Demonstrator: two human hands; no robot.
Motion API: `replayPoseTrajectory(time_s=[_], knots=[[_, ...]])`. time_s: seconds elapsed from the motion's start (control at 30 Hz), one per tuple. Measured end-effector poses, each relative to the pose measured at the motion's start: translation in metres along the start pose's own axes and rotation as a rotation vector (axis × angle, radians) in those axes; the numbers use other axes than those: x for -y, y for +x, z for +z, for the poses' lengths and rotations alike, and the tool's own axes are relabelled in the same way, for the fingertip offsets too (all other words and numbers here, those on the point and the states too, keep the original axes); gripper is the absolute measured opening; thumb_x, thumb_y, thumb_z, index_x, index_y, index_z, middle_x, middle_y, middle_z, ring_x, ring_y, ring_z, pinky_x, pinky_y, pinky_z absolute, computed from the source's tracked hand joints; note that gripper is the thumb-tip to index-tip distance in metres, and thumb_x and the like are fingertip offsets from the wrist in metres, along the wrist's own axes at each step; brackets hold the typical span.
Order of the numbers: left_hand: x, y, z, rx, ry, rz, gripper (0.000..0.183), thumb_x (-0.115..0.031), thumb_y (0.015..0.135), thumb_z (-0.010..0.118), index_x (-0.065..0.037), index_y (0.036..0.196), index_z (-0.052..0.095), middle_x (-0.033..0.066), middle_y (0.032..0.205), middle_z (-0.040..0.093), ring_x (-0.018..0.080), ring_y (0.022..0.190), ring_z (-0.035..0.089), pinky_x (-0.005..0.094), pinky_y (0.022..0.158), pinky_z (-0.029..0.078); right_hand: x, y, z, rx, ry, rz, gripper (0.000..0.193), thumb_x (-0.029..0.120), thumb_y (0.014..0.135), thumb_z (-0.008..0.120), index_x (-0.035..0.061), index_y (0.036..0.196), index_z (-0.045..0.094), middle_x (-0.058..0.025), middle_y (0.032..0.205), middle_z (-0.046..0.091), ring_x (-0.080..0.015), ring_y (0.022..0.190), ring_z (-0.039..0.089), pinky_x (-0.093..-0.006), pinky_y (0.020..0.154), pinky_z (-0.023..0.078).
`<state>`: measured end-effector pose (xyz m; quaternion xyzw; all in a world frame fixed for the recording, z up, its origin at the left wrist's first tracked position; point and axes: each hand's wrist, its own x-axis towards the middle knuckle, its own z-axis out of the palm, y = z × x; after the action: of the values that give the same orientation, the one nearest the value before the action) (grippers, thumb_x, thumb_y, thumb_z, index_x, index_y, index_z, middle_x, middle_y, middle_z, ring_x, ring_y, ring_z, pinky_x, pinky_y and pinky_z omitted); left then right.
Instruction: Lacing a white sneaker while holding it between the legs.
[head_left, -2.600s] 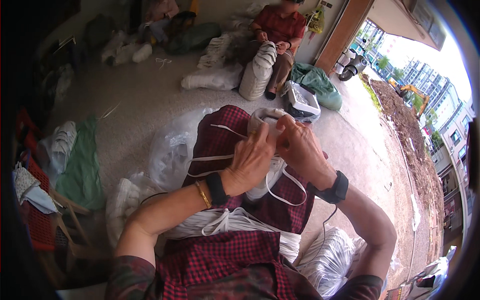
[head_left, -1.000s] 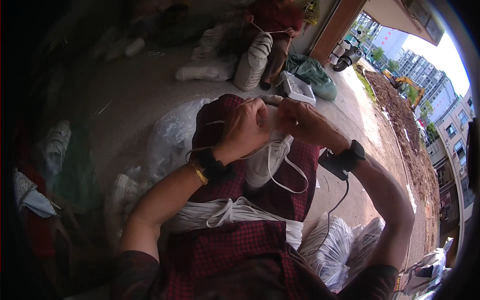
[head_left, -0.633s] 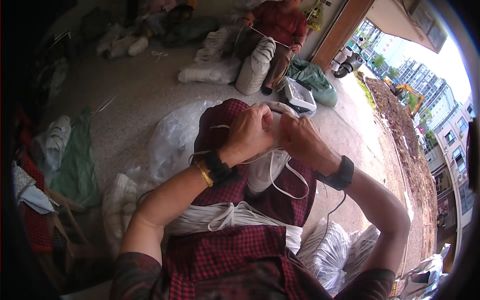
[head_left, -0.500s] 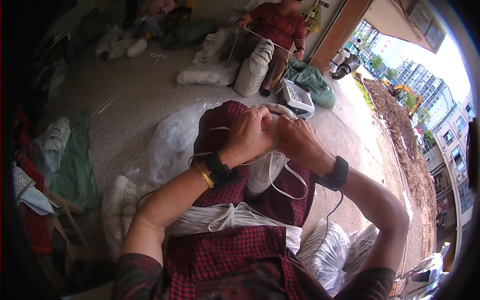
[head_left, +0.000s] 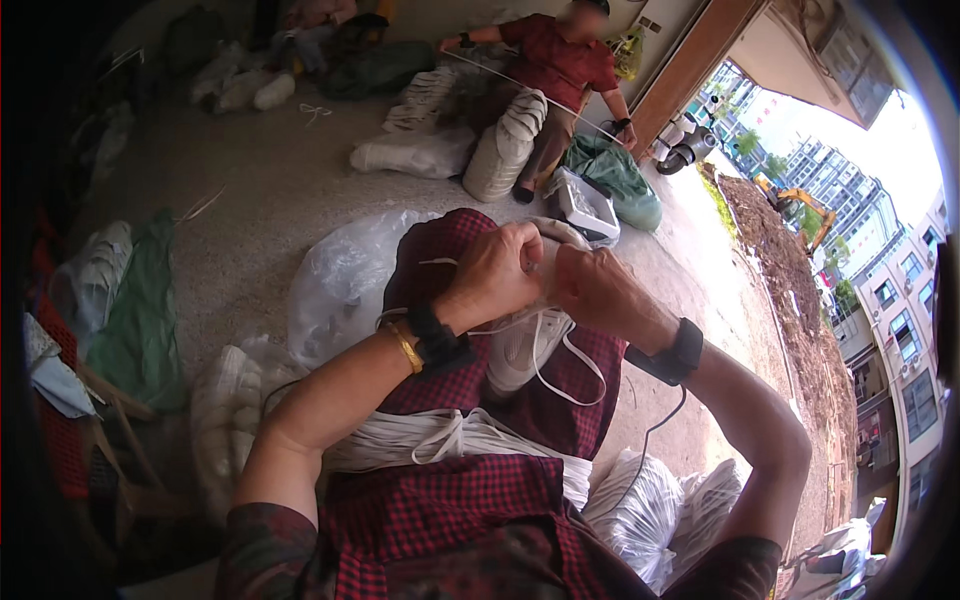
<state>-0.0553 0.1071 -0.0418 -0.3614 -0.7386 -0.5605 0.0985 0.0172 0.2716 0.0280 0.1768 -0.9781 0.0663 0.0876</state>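
A white mesh shoe stands upright between my knees, its opening towards the far side. White shoelace loops down from its front, and a loose lace end lies over my left knee. At the shoe's upper left edge, my left hand is closed in a pinch; what sits between its fingertips is hidden. My right hand is closed on the shoe's right side, knuckles up, fingertips mostly out of sight. A tied bundle of white laces lies across my lap.
Clear plastic bags lie left of my knees, and stuffed bags at my right. Ahead, a co-worker in red sits behind stacked shoe uppers, a white box and a green sack. A red crate stands left.
My hands stay at the shoe, and the gap between them has widened slightly. The co-worker's arms have spread apart, drawing out a long white lace.
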Motion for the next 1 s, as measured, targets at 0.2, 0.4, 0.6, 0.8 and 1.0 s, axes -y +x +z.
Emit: replayPoseTrajectory(time_s=[0.2, 0.4, 0.6, 0.8, 1.0], knots=[[0.006, -0.002, 0.002, -0.006, -0.033, 0.027, 0.016, -0.005, 0.073, 0.072, -0.003, 0.083, 0.059, 0.0056, 0.070, 0.060, 0.0164, 0.063, 0.059, 0.0336, 0.058, 0.047, 0.001, 0.005, 0.006, -0.017, 0.018, 0.151, 0.012, 0.004, 0.077, 0.063, -0.0030, 0.085, 0.060, -0.0224, 0.076, 0.066, -0.0391, 0.075, 0.067, -0.0465, 0.064, 0.051], [0.001, 0.005, -0.003, 0.095, -0.092, -0.011, 0.010, -0.006, 0.077, 0.066, -0.002, 0.083, 0.059, 0.0065, 0.067, 0.061, 0.0163, 0.063, 0.060, 0.0338, 0.059, 0.048, 0.015, -0.011, -0.025, -0.091, -0.062, -0.086, 0.019, -0.002, 0.071, 0.063, 0.0020, 0.089, 0.057, -0.0147, 0.081, 0.066, -0.0307, 0.085, 0.063, -0.0446, 0.068, 0.051], [0.012, 0.002, -0.005, 0.039, -0.025, 0.047, 0.006, -0.003, 0.078, 0.061, -0.001, 0.084, 0.060, 0.0063, 0.066, 0.061, 0.0155, 0.061, 0.060, 0.0330, 0.059, 0.048, -0.039, -0.083, -0.109, -0.286, -0.384, 0.300, 0.017, -0.003, 0.074, 0.061, 0.0041, 0.089, 0.057, -0.0143, 0.080, 0.065, -0.0299, 0.076, 0.066, -0.0424, 0.066, 0.050], [0.012, 0.001, -0.010, 0.107, -0.142, 0.023, 0.005, -0.001, 0.081, 0.061, -0.001, 0.086, 0.061, 0.0058, 0.072, 0.064, 0.0143, 0.065, 0.061, 0.0308, 0.061, 0.050, -0.168, -0.185, -0.124, -0.496, -0.720, 0.719, 0.019, 0.004, 0.076, 0.063, 0.0075, 0.094, 0.059, -0.0147, 0.075, 0.066, -0.0347, 0.070, 0.066, -0.0470, 0.059, 0.048], [0.021, -0.033, -0.053, 0.073, 0.125, 0.222, 0.008, -0.001, 0.081, 0.064, -0.002, 0.089, 0.064, 0.0064, 0.087, 0.062, 0.0188, 0.080, 0.061, 0.0322, 0.073, 0.052, -0.088, -0.124, -0.047, -0.267, -0.084, 0.501, 0.045, 0.000, 0.083, 0.068, 0.0101, 0.126, 0.060, -0.0145, 0.112, 0.064, -0.0300, 0.102, 0.064, -0.0397, 0.087, 0.053]])
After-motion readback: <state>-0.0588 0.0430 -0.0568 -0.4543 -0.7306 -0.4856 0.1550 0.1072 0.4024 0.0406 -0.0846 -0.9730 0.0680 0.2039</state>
